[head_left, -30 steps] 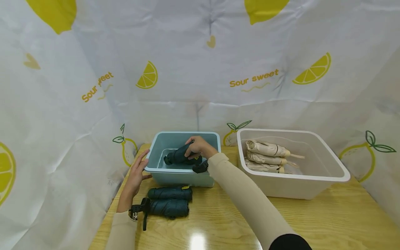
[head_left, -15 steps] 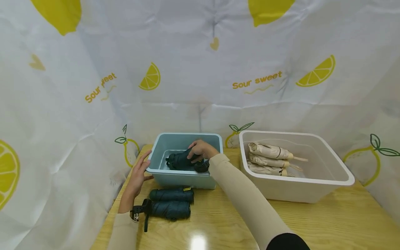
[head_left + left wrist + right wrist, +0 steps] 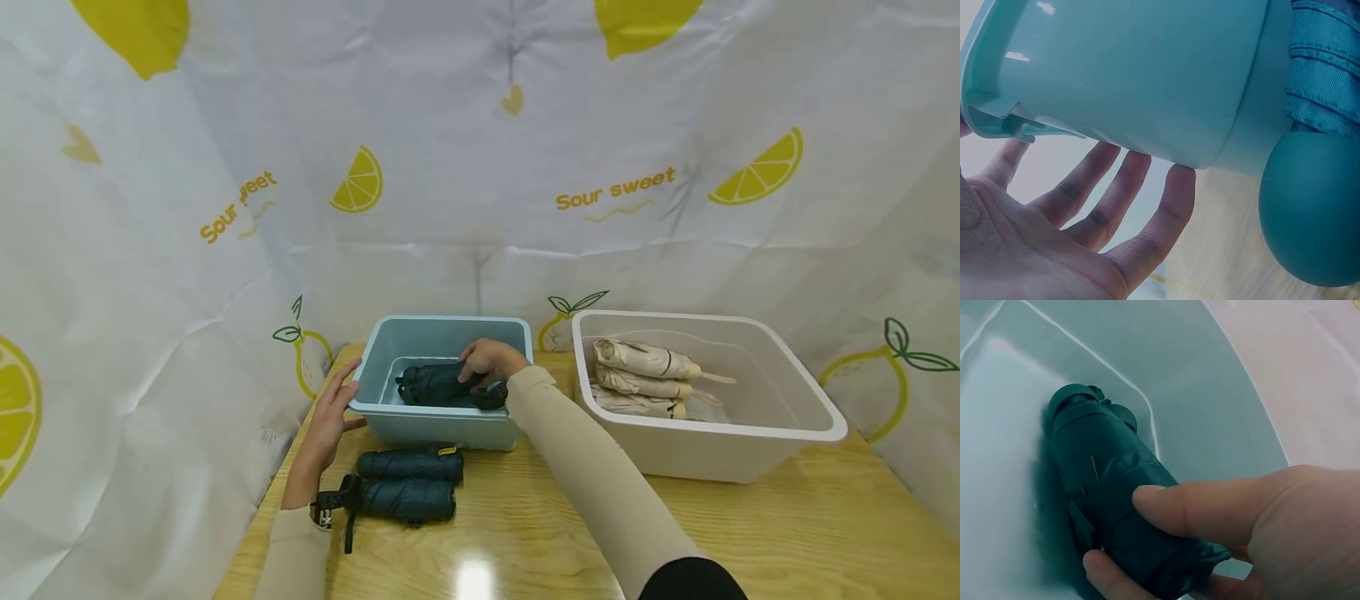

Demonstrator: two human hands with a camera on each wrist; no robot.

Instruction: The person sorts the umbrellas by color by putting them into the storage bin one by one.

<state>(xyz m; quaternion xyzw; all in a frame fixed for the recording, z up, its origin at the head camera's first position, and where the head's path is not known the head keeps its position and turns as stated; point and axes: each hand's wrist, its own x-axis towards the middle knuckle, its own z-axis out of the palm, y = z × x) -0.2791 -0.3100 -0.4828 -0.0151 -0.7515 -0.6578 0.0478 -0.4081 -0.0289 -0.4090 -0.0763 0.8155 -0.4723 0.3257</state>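
Inside the light blue bin [image 3: 442,423], my right hand [image 3: 491,360] grips a dark green folded umbrella [image 3: 431,383] that lies low near the bin's floor. In the right wrist view, thumb and fingers lie on opposite sides of the umbrella [image 3: 1110,469]; a second rounded end shows beside its far end. My left hand [image 3: 330,417] rests against the bin's left side, fingers spread, with fingertips [image 3: 1182,178] at the wall. In front of the bin lie two more dark green folded umbrellas, the rear umbrella [image 3: 408,464] and the front umbrella [image 3: 408,500], side by side.
To the right stands a larger white bin [image 3: 697,454] holding several cream folded umbrellas [image 3: 645,358] at its left side. Both bins stand on a wooden table [image 3: 555,533]. A white lemon-print cloth [image 3: 450,250] hangs behind and at the sides.
The umbrella in my right hand has come down from a tilted position to lie flatter in the blue bin. My left hand stays at the bin's side.
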